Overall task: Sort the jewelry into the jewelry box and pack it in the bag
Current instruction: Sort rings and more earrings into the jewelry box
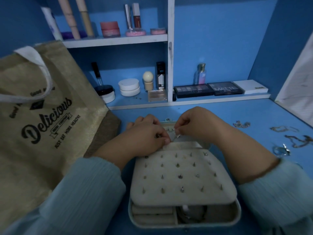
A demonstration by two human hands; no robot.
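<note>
Both hands work at the back of the open jewelry box (183, 175) on the blue surface (237, 112). The right hand (194, 122) pinches a small shiny piece (176, 135); the left hand (147, 133) pinches something tiny too. The piece could slip and get lost. More jewelry (291, 138) waits on the right, the bag (42, 116) on the left.

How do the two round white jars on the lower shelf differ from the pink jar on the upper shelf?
The white jars are stacked, one on the other, on the lower shelf; the pink jar stands alone on the upper shelf. The white jars are plain and pale; the pink jar has a darker pink lid and faint lettering. The white jars look squatter. All are round, lidded and upright.
</note>
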